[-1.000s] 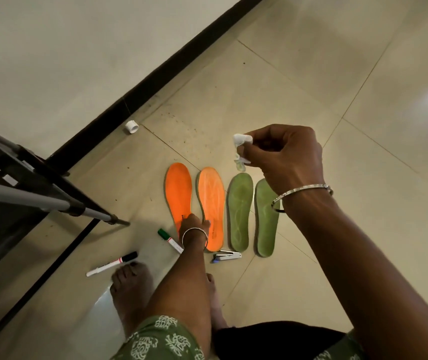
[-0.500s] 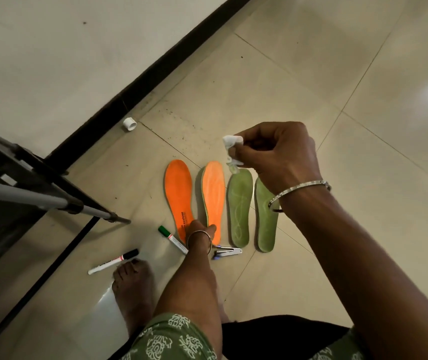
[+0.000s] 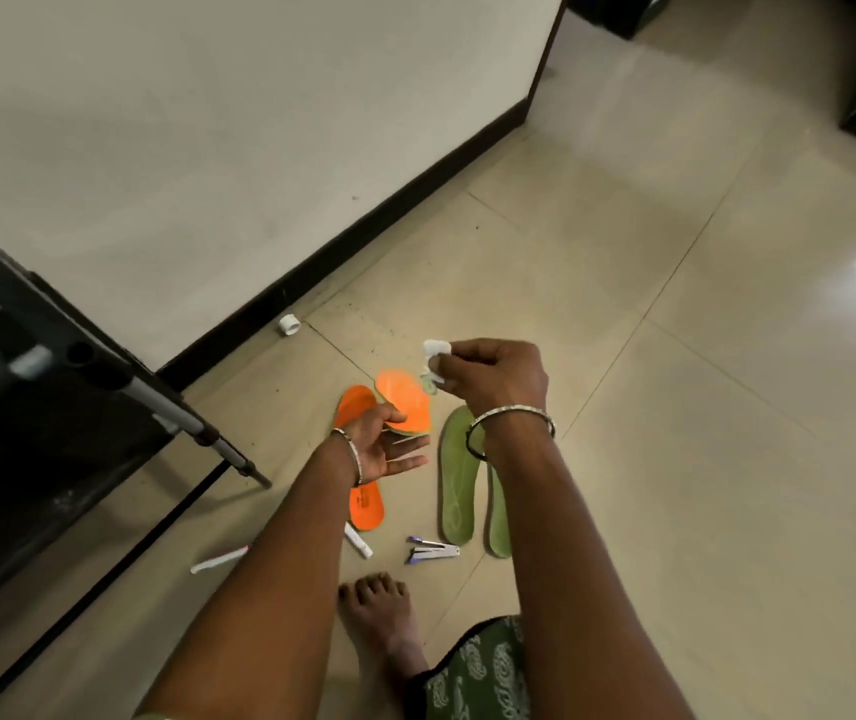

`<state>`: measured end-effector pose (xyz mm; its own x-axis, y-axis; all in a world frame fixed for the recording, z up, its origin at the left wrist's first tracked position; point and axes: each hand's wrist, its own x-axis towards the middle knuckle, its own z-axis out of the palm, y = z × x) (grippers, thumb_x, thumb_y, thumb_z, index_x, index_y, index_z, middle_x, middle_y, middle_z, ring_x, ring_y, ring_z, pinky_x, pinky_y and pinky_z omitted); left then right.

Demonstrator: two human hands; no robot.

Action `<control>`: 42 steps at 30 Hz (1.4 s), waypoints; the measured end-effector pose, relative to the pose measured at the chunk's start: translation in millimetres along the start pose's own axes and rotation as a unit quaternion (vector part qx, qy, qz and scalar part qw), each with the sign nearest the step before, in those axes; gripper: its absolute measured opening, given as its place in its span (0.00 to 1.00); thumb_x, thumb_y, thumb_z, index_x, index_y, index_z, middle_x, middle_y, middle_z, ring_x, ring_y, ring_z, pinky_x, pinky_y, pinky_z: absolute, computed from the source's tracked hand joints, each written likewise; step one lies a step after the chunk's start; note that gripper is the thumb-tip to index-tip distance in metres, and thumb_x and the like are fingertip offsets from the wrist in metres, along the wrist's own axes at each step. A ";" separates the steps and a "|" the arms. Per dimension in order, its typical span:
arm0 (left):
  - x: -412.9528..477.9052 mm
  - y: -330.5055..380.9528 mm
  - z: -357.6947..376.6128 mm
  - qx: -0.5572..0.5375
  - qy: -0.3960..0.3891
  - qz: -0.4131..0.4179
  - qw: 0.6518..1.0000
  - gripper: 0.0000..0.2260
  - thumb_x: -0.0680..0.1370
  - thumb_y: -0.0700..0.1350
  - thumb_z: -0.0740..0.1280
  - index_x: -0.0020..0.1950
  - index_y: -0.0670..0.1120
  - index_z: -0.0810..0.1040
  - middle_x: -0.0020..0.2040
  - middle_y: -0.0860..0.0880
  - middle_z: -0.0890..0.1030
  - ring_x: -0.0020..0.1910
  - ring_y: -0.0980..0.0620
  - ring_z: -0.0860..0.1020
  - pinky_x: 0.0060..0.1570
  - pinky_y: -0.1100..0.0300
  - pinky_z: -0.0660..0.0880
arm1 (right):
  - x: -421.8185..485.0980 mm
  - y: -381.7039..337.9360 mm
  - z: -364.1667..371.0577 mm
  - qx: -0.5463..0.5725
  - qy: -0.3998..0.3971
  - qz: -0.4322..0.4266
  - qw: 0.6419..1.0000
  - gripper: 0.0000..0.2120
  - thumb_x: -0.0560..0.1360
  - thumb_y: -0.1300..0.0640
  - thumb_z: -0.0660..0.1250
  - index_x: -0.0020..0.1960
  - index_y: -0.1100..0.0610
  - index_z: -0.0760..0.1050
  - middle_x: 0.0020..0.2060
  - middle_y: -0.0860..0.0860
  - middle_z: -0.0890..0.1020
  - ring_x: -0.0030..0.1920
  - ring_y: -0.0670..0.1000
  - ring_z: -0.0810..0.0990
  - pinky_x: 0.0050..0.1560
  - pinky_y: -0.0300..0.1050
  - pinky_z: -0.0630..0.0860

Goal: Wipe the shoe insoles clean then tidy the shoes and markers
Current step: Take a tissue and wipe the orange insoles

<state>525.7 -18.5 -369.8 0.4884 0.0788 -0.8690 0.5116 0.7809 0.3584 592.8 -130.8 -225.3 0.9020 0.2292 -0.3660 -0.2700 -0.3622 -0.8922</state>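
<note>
So, the left hand (image 3: 384, 444) has one orange insole (image 3: 405, 402) up off the floor, thumb on top and fingers underneath, pinching its heel end. The right hand (image 3: 493, 379) is just above it, fingertips clamped on a small white wipe (image 3: 436, 350). The second orange insole (image 3: 366, 506) lies flat on the tiled floor (image 3: 675, 459), partly under the left wrist. The two green insoles (image 3: 457, 480) lie side by side to its right. Both markers (image 3: 358, 540) and a small metal stapler-looking thing (image 3: 433, 550) sit near a bare foot (image 3: 373, 600).
</note>
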 end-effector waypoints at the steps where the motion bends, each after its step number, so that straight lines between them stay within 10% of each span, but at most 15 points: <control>1: -14.4 11.1 2.9 0.019 0.002 0.014 1.000 0.03 0.79 0.41 0.64 0.50 0.41 0.76 0.47 0.42 0.82 0.47 0.45 0.83 0.43 0.47 0.82 | -1.6 -1.3 -2.9 0.021 0.009 0.018 1.000 0.08 0.64 0.62 0.79 0.33 0.51 0.84 0.31 0.53 0.85 0.36 0.54 0.86 0.50 0.53 0.83; 10: -156.1 43.2 14.7 -0.007 0.137 0.174 0.975 0.07 0.72 0.45 0.77 0.43 0.47 0.80 0.41 0.50 0.80 0.42 0.53 0.76 0.41 0.58 0.74 | -45.4 -19.6 -15.0 0.304 -0.086 0.093 0.944 0.15 0.68 0.73 0.74 0.54 0.66 0.82 0.46 0.59 0.86 0.45 0.51 0.86 0.45 0.37 0.80; 20: -164.8 25.1 11.0 -0.118 0.115 0.233 0.958 0.06 0.72 0.38 0.76 0.39 0.45 0.79 0.32 0.49 0.80 0.26 0.56 0.70 0.24 0.66 0.70 | -27.2 -24.9 1.2 0.213 -0.121 0.051 0.968 0.08 0.68 0.66 0.77 0.48 0.63 0.84 0.42 0.56 0.87 0.43 0.51 0.84 0.49 0.44 0.81; 34: -155.6 68.0 -0.5 -0.106 0.009 0.264 0.959 0.15 0.77 0.58 0.68 0.45 0.46 0.82 0.46 0.45 0.85 0.46 0.48 0.83 0.52 0.50 0.80 | 5.4 -31.6 13.6 0.152 -0.206 -0.101 0.961 0.08 0.70 0.69 0.74 0.49 0.64 0.84 0.43 0.59 0.86 0.42 0.52 0.85 0.43 0.40 0.80; 42: -160.7 72.1 1.0 -0.219 -0.133 0.242 0.936 0.39 0.74 0.74 0.52 0.72 0.48 0.74 0.65 0.42 0.80 0.64 0.41 0.79 0.58 0.43 0.76 | -3.2 -35.1 17.2 0.137 -0.299 -0.164 0.930 0.10 0.70 0.72 0.72 0.50 0.65 0.83 0.44 0.58 0.86 0.46 0.55 0.86 0.47 0.41 0.80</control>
<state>484.9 24.5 -203.9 0.7769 0.3771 -0.5042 -0.1250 0.8773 0.4634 593.6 -103.2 -197.4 0.6243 0.7780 -0.0700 -0.1628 0.0420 -0.9858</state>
